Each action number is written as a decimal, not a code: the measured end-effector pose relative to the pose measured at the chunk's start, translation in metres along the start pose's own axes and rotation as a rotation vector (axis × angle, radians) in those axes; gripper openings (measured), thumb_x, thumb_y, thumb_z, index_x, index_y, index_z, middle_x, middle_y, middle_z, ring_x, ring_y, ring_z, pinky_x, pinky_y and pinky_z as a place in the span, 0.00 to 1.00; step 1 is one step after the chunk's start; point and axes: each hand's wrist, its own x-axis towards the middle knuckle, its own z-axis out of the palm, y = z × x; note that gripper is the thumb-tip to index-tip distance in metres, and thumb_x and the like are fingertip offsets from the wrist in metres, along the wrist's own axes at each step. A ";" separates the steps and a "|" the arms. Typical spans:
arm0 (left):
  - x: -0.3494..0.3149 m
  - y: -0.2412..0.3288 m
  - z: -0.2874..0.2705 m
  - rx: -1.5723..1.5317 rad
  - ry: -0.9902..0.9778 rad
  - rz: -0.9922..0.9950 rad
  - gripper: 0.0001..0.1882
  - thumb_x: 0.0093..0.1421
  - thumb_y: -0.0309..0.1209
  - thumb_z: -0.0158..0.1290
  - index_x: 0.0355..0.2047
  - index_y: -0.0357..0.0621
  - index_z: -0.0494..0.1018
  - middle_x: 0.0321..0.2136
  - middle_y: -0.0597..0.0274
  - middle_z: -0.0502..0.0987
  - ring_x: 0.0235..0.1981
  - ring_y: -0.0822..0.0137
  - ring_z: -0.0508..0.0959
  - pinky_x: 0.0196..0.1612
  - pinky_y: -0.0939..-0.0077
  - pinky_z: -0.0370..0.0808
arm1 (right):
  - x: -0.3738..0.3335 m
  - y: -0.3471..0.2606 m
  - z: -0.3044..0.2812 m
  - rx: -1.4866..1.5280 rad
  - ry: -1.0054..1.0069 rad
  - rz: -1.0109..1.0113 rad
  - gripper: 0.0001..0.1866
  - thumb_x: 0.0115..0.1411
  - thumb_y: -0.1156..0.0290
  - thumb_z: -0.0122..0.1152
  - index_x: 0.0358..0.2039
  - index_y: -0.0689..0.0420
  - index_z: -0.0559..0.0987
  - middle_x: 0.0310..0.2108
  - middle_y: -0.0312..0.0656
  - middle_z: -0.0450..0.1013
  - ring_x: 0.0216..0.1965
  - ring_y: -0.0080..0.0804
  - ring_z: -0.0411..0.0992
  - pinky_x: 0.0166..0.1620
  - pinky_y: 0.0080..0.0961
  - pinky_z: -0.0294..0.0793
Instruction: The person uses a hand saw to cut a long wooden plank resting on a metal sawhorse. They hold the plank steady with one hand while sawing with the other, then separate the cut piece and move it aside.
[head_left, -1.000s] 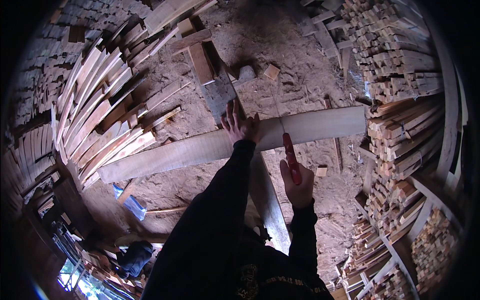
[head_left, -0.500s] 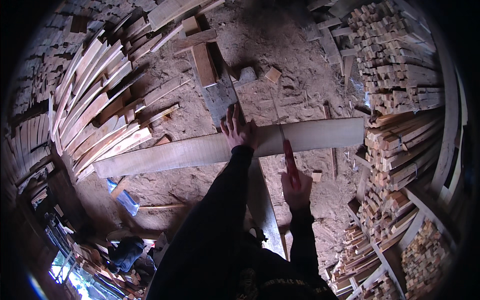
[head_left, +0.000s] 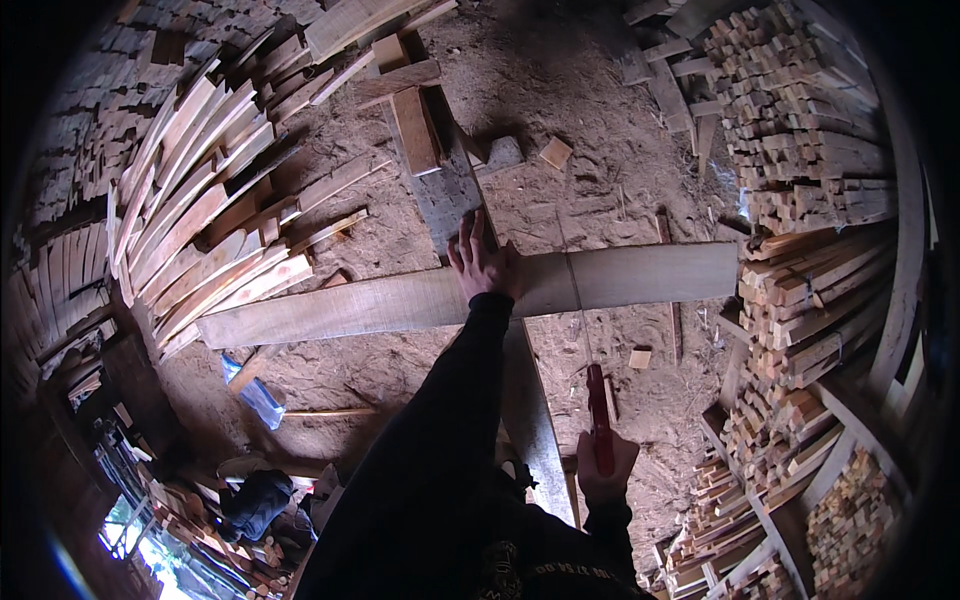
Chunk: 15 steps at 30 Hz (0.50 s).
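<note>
A long pale wooden plank lies crosswise over a grey beam that runs away from me. My left hand presses flat on the plank where the two cross, its fingers spread toward the far edge. To the right, my right hand is wrapped round the red handle of a handsaw. The saw's thin blade reaches forward across the plank, a little right of my left hand, where a dark line crosses the wood.
Loose boards are heaped at the left. Stacks of cut sticks line the right side. Wood blocks rest on the beam's far end. A small offcut and a blue plastic piece lie on the dirt floor.
My right hand has drawn the saw back toward me, so its handle is now well clear of the plank's near edge. My left hand stays on the plank.
</note>
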 end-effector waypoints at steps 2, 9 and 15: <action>0.001 -0.004 -0.001 -0.005 0.033 -0.007 0.06 0.49 0.34 0.57 0.18 0.51 0.79 0.60 0.64 0.61 0.64 0.58 0.56 0.63 0.53 0.50 | 0.000 0.007 0.004 -0.007 -0.022 -0.017 0.13 0.52 0.74 0.59 0.13 0.59 0.69 0.08 0.40 0.62 0.11 0.25 0.64 0.17 0.27 0.60; 0.003 0.004 0.003 -0.017 0.021 -0.016 0.07 0.50 0.33 0.56 0.18 0.50 0.79 0.61 0.65 0.61 0.64 0.59 0.55 0.64 0.52 0.49 | 0.102 -0.015 0.047 0.090 0.031 -0.107 0.12 0.52 0.73 0.60 0.16 0.61 0.69 0.10 0.38 0.61 0.14 0.21 0.59 0.19 0.26 0.57; 0.000 0.001 0.003 -0.052 0.019 -0.023 0.08 0.49 0.32 0.56 0.16 0.48 0.78 0.60 0.66 0.62 0.64 0.61 0.56 0.63 0.52 0.49 | 0.040 0.004 0.034 0.069 0.087 -0.090 0.12 0.52 0.73 0.59 0.14 0.60 0.69 0.09 0.38 0.62 0.12 0.21 0.61 0.17 0.26 0.57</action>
